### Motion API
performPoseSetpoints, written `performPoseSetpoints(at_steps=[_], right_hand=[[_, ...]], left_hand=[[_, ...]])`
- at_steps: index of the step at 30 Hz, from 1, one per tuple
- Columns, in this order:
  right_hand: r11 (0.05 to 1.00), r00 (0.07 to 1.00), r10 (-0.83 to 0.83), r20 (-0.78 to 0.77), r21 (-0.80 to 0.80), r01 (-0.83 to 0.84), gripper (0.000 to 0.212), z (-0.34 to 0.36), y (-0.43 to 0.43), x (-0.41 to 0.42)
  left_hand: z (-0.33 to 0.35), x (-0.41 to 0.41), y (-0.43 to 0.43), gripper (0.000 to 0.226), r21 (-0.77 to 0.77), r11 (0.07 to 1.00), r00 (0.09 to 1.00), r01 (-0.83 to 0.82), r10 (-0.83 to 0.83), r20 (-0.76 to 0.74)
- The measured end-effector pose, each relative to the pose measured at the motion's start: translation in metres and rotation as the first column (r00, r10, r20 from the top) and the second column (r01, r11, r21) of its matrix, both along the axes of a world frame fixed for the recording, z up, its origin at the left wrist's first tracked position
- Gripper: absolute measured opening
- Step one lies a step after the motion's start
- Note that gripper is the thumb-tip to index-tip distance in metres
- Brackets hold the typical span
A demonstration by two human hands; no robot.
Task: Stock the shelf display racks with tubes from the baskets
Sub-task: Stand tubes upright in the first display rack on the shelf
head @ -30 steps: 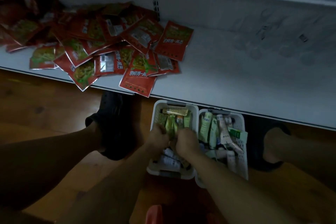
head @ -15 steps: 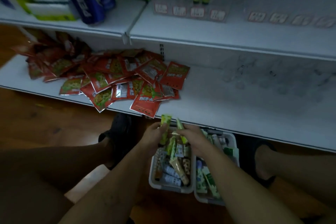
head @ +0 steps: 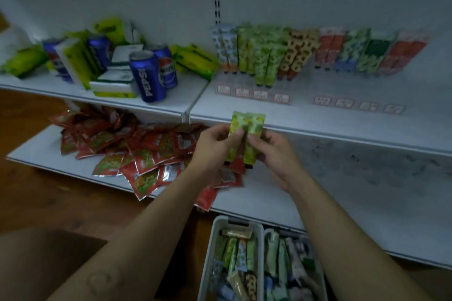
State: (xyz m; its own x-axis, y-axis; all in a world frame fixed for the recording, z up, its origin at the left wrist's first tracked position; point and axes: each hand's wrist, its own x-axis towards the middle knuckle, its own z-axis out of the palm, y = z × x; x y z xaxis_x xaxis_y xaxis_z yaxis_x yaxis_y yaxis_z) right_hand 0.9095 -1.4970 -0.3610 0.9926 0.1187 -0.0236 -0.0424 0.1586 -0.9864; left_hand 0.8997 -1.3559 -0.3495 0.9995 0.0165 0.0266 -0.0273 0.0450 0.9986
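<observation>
Two green patterned tubes stand upright side by side in front of the middle shelf's edge. My left hand (head: 215,142) pinches the left tube (head: 235,127) and my right hand (head: 271,151) holds the right tube (head: 254,129). On the upper shelf, the clear display racks (head: 281,90) carry rows of upright tubes (head: 264,56) in green, orange, red and blue patterns. Two white baskets (head: 220,230) sit on the floor below my arms, each filled with several mixed tubes (head: 242,256).
Pepsi cans (head: 146,76) and green-white packs (head: 75,61) crowd the upper shelf's left part. A heap of red sachets (head: 137,149) covers the left of the lower shelf (head: 367,190). Price tags (head: 260,94) line the rack fronts. Wooden floor lies at left.
Both hands have come up out of the left basket, each with a green tube, to the level of the middle shelf edge. The view has tilted upward, bringing the racks into sight.
</observation>
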Motion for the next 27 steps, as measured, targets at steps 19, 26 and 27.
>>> performPoseSetpoints(at_steps=[19, 26, 27], right_hand=[[0.579, 0.772, 0.103, 0.628, -0.669, 0.466, 0.016, 0.161, -0.017, 0.104], [0.526, 0.689, 0.205, 0.695, -0.672, 0.521, 0.026, 0.153, -0.010, 0.145], [0.463, 0.685, 0.243, 0.686, -0.703, 0.540, 0.030, 0.151, -0.012, 0.150]], left_hand=[[0.131, 0.123, 0.031, 0.020, 0.597, 0.748, 0.895, -0.291, -0.008, 0.446], [0.127, 0.162, 0.020, 0.023, 0.645, 0.692, 0.846, -0.324, -0.094, 0.525], [0.125, 0.166, 0.020, 0.022, 0.672, 0.661, 0.842, -0.334, -0.111, 0.528]])
